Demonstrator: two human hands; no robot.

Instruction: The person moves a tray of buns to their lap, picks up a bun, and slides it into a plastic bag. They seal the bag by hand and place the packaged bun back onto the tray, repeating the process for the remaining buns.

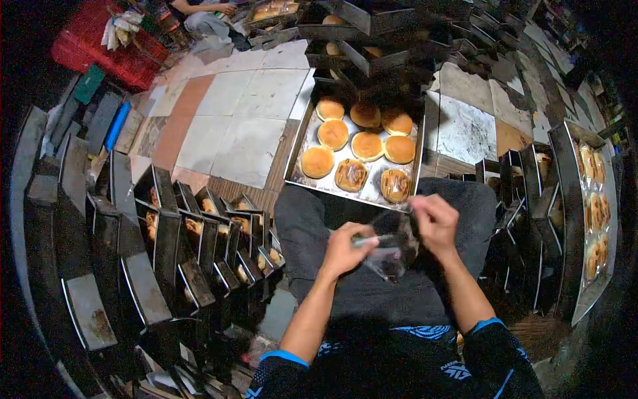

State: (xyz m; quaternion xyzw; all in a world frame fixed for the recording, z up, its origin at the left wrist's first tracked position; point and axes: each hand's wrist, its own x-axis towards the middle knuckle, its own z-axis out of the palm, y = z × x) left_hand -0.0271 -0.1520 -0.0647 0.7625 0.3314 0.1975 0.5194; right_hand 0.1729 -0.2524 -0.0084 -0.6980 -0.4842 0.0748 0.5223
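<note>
My left hand (348, 251) is closed round a clear plastic bag (384, 256) held above my lap. My right hand (436, 223) is by the near right corner of the tray, slightly blurred, with its fingers pinched together. Thin clear film shows between the hands, but what the right fingers grip is hidden. Just beyond them, a metal tray (300, 147) rests before my knees with several round golden buns. Two buns at its near edge have brown markings: one in the middle (351, 175) and a shiny one at the right (396, 185), apparently in clear film.
Stacked dark metal trays (147, 289) with buns stand at my left. On the right, an upended tray (577, 219) holds rows of wrapped buns. More trays (372, 63) are piled beyond. A red crate (109, 43) and another person (209, 16) are at the far left, past floor tiles (242, 143).
</note>
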